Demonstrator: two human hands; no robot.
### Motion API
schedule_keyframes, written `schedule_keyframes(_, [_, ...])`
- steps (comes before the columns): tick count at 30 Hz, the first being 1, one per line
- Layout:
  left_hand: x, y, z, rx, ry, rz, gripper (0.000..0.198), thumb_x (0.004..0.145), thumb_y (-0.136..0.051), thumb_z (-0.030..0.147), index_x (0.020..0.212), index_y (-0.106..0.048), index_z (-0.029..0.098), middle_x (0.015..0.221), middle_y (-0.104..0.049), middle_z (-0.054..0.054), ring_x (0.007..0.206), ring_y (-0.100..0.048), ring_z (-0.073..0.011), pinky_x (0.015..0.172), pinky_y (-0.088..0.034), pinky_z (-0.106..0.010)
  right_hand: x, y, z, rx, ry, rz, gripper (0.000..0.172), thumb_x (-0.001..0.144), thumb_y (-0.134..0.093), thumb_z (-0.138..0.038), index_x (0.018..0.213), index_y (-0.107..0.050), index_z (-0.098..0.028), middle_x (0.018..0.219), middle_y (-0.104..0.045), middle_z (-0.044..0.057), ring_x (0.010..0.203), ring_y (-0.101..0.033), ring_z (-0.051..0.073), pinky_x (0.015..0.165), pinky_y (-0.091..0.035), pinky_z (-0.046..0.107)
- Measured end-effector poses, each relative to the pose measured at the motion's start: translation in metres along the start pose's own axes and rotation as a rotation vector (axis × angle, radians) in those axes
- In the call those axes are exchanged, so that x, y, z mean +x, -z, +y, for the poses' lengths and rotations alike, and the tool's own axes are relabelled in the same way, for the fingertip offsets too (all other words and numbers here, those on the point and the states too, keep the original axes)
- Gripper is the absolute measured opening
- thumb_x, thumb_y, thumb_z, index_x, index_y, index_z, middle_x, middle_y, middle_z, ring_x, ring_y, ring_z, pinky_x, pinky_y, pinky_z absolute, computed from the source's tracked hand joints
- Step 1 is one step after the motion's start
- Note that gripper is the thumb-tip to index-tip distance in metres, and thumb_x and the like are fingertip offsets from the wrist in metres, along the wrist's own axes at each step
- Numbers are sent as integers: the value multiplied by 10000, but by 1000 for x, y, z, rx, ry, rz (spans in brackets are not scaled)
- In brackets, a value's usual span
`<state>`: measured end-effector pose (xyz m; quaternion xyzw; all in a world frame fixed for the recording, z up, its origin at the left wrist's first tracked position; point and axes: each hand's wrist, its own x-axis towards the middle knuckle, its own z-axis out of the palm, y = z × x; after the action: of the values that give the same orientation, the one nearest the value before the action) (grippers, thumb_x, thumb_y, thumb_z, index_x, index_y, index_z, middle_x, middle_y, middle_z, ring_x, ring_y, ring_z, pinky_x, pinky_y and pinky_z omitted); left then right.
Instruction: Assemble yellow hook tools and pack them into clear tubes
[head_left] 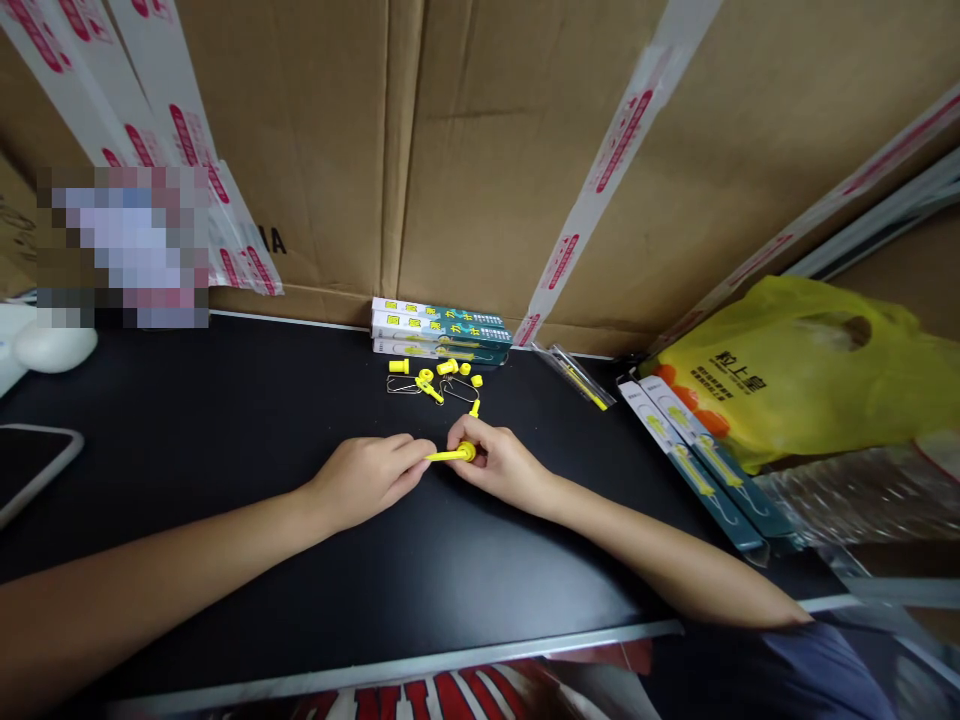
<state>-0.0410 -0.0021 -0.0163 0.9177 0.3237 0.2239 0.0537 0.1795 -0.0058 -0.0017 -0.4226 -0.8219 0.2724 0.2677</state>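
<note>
My left hand [379,477] is closed, thumb and fingers pinching one end of a thin yellow plastic rod [444,457]. My right hand [504,466] is closed around the rod's other end, where a round yellow collar [467,452] shows between the fingers. Part of what the right hand grips is hidden. Just beyond that hand lies a small yellow piece [475,408]. Farther back are a yellow cap [398,367], a yellow ring [426,376], several other yellow pieces and bent wire hooks [403,385].
Behind the parts, several printed boxes [442,330] are stacked against a cardboard wall [510,150]. Two similar boxes [690,460] and a yellow plastic bag [795,370] lie at the right. A clear packet [576,376] rests at the back; a phone [34,468] is at the left.
</note>
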Motion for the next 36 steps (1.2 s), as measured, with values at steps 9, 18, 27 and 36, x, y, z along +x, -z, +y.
schedule_keyframes(9, [-1,-1,0,34,25,-12,229,964,-397,250,1021,-614,209,847,-695,5,731,-684,-140,612,-469,-226,-5,-5,1,-369,99,79,171,817,-564,-203,967,-487,-230,717,-597,-16,544,-523,117,535,-383,215])
schedule_keyframes(18, [1,1,-1,-7,86,21,216,957,-395,244,994,-606,215,832,-691,-2,739,-667,-126,625,-476,-192,-5,-10,3,-422,200,139,196,830,-458,-124,999,-454,-223,794,-620,30,643,-583,148,595,-458,256])
schedule_keyframes(27, [1,1,-2,-42,77,33,223,962,-389,263,1024,-599,220,891,-709,-3,779,-680,-130,677,-490,-203,-4,-10,8,-212,103,87,226,869,-535,-220,1066,-425,-222,749,-580,-17,601,-558,127,539,-426,226])
schedule_keyframes(36, [1,8,1,-78,47,-108,273,909,-474,372,1126,-509,211,845,-719,9,642,-675,-150,555,-439,-226,-8,-16,1,-318,276,2,197,908,-549,-405,934,-540,-210,835,-659,38,711,-604,155,622,-439,254])
